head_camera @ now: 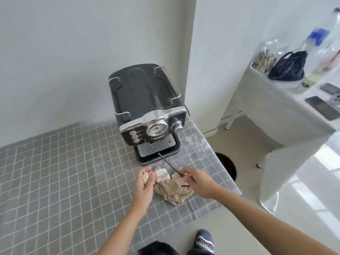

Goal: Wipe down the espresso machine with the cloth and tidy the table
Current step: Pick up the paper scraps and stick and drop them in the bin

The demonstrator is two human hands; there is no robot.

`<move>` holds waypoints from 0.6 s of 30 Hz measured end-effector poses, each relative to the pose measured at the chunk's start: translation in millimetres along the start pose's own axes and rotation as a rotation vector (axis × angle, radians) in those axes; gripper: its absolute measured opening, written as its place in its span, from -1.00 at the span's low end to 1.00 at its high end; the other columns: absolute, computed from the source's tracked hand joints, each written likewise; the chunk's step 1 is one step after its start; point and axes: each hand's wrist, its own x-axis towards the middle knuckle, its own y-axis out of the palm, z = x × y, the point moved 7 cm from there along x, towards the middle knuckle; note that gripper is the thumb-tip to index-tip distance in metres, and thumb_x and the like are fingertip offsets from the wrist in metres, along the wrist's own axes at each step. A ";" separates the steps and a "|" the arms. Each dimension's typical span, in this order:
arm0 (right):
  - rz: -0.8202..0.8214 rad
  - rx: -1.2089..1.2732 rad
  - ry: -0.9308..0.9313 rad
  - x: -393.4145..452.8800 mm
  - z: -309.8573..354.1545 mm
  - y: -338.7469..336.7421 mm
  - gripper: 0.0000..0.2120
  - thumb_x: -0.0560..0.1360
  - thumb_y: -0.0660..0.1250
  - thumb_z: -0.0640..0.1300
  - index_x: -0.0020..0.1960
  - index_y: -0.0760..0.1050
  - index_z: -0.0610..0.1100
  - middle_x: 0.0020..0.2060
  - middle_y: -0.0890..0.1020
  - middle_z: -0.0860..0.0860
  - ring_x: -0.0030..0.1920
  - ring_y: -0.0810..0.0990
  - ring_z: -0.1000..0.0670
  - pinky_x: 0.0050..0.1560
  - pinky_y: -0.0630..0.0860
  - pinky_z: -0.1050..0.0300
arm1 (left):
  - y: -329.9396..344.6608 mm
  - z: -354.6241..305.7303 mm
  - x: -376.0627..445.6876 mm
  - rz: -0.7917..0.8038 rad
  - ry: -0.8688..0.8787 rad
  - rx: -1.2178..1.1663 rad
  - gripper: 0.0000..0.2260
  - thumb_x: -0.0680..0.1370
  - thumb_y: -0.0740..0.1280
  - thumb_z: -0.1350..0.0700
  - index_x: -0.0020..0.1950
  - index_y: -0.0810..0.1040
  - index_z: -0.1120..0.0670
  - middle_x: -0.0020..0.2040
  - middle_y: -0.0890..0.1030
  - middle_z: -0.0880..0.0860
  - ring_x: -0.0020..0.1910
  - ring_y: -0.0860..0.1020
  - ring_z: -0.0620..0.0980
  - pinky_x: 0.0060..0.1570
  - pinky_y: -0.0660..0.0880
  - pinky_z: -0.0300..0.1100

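Note:
A black and chrome espresso machine (149,115) stands on the grey tiled table (64,172), against the wall near the right edge. In front of it lies a crumpled beige cloth (174,193). My left hand (145,183) is closed around a small crumpled wrapper, just left of the cloth. My right hand (197,181) pinches a thin dark stir stick (169,163) whose far end reaches the machine's drip tray. A second short dark stick (185,186) lies under that hand. Small paper packets (162,173) sit between both hands.
The table's right edge runs close by my right arm, with a dark round bin (227,165) on the floor beyond it. Further right, a white counter (287,100) holds a dark bag, bottles and phones. My shoe shows at the bottom.

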 end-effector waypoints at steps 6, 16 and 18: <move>-0.418 0.265 0.266 -56.0 -133.8 -116.8 -0.88 0.61 0.17 -0.21 -0.01 0.47 -0.09 -0.15 0.63 -0.10 -0.20 0.56 -0.06 -0.16 0.49 0.07 | 161.9 -37.4 -14.5 0.243 -0.128 -0.022 -0.87 0.62 0.23 0.08 0.15 0.47 -0.01 0.05 0.61 0.07 -0.12 0.58 0.00 -0.15 0.57 -0.18; -0.673 0.580 0.466 -18.6 -237.6 -184.9 -0.92 0.57 0.26 -0.12 0.03 0.52 -0.05 -0.15 0.68 -0.10 -0.07 0.65 -0.07 -0.07 0.55 0.09 | 331.6 -60.2 66.4 0.366 -0.294 -0.030 -0.80 0.59 0.25 0.16 0.20 0.49 -0.02 0.13 0.51 0.06 0.09 0.54 0.02 0.03 0.60 -0.07; -0.677 0.605 0.502 -6.3 -254.5 -183.0 -0.92 0.55 0.28 -0.11 0.02 0.53 -0.04 -0.11 0.68 -0.10 -0.06 0.65 -0.08 -0.02 0.57 0.06 | 350.1 -52.2 82.0 0.381 -0.369 -0.027 -0.77 0.60 0.25 0.15 0.24 0.47 -0.02 0.14 0.51 0.08 0.09 0.53 0.02 0.09 0.59 -0.01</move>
